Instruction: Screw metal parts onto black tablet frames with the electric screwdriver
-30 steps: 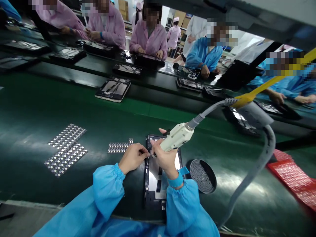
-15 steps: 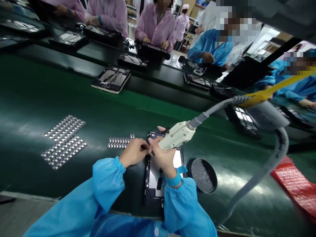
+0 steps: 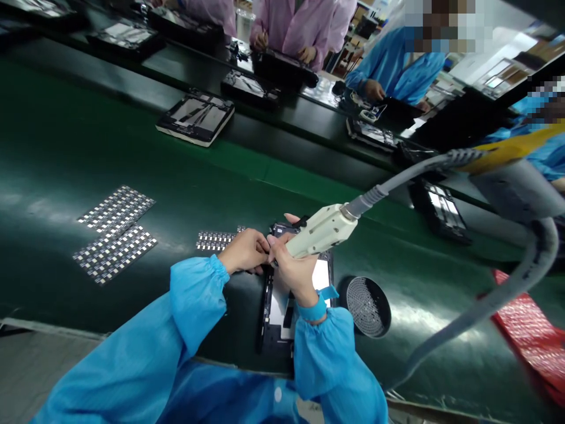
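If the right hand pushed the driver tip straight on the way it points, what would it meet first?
Probably the left hand, whose fingertips sit right at the tip of the electric screwdriver held by the right hand; depth is unclear.

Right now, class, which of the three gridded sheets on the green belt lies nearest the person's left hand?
The small narrow sheet, just beside the left hand. The two larger sheets lie far off to the left.

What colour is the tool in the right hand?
Cream-white tool, seen in the head view.
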The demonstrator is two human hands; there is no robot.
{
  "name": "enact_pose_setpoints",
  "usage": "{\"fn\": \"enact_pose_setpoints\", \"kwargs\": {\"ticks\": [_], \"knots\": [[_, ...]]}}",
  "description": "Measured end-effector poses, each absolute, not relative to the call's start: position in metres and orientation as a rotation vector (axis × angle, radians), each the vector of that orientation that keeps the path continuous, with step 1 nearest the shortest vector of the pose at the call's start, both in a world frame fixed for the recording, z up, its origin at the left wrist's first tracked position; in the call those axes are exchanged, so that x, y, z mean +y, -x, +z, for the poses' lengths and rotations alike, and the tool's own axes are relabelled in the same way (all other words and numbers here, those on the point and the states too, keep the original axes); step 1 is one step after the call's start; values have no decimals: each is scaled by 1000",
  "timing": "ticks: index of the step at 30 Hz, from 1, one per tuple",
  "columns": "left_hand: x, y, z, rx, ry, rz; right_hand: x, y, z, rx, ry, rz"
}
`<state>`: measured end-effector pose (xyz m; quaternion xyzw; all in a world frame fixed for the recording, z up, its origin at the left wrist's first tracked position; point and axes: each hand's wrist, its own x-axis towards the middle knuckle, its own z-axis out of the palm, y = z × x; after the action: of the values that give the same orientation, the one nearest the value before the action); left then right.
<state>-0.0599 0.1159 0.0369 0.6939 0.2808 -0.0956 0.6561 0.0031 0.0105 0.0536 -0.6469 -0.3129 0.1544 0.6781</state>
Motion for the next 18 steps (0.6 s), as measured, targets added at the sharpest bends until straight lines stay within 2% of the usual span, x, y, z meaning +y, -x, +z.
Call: {"fn": "enact_pose_setpoints", "kwargs": {"ticks": [18], "knots": [[120, 56, 32, 664, -1599, -201, 8, 0, 49, -794, 1508, 410]]}}
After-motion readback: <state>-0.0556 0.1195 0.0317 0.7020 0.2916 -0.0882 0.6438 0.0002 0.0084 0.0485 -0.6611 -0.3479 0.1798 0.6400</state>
